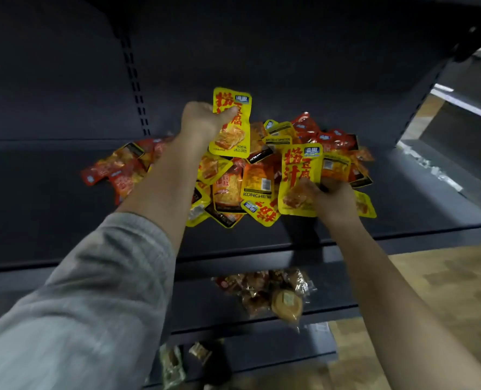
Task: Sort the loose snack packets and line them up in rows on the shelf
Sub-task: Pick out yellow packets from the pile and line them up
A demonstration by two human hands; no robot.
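The left hand (202,119) covers the lower left part of the upright yellow foil snack packet (231,123) it pinches, and its forearm hides part of the loose heap of red, orange and yellow packets (242,181) on the dark metal shelf (50,198). The right hand (329,197) covers the lower right corner of a second yellow foil packet (301,178); its fingertips are blurred. Small print on the packets is unreadable. The clear-wrapped brown snacks (270,294) on the lower shelf are too blurred to identify. The grey sleeve (73,305) is cut off by the left and bottom edges.

Yellow packets (230,122) with red lettering; dark shelf (50,198)
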